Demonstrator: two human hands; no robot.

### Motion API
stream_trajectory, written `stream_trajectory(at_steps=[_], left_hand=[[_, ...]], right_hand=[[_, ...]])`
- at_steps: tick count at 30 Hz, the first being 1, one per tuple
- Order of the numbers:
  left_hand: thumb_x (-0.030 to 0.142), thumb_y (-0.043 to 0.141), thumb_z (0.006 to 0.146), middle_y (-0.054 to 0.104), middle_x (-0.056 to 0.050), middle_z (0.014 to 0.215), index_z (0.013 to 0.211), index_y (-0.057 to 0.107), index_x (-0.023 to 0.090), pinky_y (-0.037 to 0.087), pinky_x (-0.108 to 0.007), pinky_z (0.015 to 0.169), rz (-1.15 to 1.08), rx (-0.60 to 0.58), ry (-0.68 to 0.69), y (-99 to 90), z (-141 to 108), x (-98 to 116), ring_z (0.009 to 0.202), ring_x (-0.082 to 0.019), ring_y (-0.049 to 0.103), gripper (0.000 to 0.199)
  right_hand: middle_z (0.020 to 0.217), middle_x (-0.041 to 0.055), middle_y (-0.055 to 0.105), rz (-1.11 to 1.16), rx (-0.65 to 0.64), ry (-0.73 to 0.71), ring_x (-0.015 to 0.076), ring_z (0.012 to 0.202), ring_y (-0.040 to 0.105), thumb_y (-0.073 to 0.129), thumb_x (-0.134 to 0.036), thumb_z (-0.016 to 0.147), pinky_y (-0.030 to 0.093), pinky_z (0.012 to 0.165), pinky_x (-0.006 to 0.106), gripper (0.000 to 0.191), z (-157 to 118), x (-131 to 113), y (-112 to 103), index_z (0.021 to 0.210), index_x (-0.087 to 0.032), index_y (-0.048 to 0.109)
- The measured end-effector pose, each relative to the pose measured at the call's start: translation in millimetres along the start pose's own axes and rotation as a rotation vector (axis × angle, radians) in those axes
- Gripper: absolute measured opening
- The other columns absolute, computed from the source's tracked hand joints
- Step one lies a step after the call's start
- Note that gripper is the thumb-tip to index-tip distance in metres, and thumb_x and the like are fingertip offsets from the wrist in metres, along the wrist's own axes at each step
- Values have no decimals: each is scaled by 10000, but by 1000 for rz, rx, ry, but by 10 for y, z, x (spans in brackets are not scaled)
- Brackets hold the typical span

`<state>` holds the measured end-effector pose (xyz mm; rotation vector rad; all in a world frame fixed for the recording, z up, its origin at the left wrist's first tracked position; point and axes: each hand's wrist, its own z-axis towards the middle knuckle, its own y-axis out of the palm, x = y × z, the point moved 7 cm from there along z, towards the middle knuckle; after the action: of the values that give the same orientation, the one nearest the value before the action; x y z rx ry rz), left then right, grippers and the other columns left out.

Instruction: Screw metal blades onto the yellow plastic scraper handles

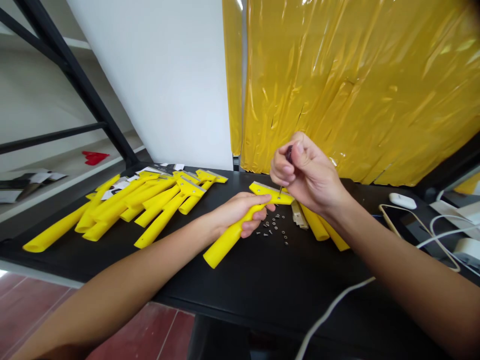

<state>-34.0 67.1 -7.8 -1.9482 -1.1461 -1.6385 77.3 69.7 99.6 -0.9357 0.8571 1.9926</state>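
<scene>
My left hand (243,210) is wrapped round a yellow scraper (228,240), whose wide head points away and to the right. Above that head, my right hand (303,167) grips the dark handle of a screwdriver (289,153). The thin shaft points down at the right part of the scraper head, at a screw spot. Small screws and nuts (275,225) lie scattered on the black table (292,285) beside my left hand. Just right of them are a small stack of pale metal pieces (299,216) and yellow handles (317,225), partly hidden by my right arm.
Several yellow scrapers (150,197) are piled at the left of the table. At the right lie a white case (402,201), a phone (412,225) and white cables (333,305). A yellow plastic curtain (337,90) and a white panel (168,75) stand behind.
</scene>
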Motion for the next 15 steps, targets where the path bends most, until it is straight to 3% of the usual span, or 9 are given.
stream_trajectory(at_steps=[4,9,15], left_hand=[[395,569,1026,434,85,566,946,663,144,367,-180,281,-21,-61,-22,-4,4,-11,321,-55,327,280],[436,594,1015,431,83,567,928,662,139,359,-183,269,40,-122,-65,44,-14,-36,313,-58,335,316],[389,538,1039,425,88,561,940,652,138,362,-175,286,-29,-79,-65,-8,22,-17,315,-54,324,293]], right_hand=[[612,-75,374,69,30,-5,87,510,293,764,-498,906,299,495,239,350,6,-36,-28,834,-242,537],[556,-76,324,79,-3,104,93,469,227,601,-638,965,271,458,242,457,-16,35,9,766,-242,490],[573,-78,364,70,15,111,83,463,220,591,-720,924,247,450,239,489,-6,31,46,820,-248,514]])
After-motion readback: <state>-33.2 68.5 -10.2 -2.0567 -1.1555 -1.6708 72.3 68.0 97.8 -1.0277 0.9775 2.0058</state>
